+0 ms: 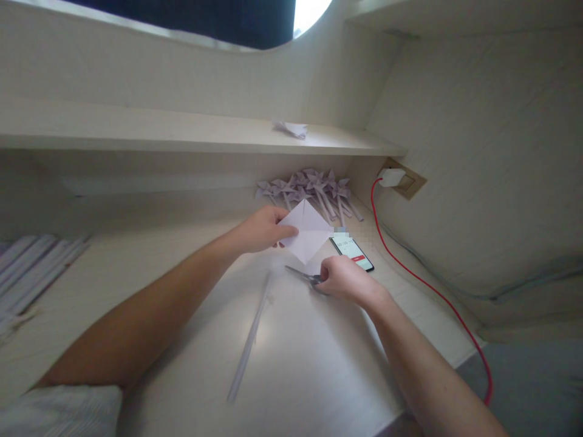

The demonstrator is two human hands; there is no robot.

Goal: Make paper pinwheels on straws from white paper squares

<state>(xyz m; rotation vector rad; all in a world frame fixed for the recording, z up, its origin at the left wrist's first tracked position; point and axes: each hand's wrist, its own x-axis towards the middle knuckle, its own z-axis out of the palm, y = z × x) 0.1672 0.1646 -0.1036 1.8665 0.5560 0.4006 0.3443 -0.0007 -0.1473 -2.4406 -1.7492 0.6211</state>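
Observation:
My left hand (pixel 268 229) pinches a square of white paper (pixel 307 227) by its left corner, so the sheet stands as a diamond. Creases cross the paper, and a dark line runs down from its top corner. Just below the sheet, my right hand (pixel 340 278) grips a pair of scissors (pixel 303 274) by the handles, blades pointing left. The blades are apart from the paper, and how far they are spread I cannot tell. A thin rolled paper stick (pixel 249 340) lies on the desk (pixel 191 364) below both hands.
Behind the paper lie several paper pinwheels (pixel 314 182) on sticks. A phone (pixel 353 250) lies beside them. A red cable (pixel 421 276) runs from a white charger (pixel 392 177) down the right. More paper sticks (pixel 36 267) lie at left. Folded paper (pixel 291 129) rests on the shelf (pixel 182 130).

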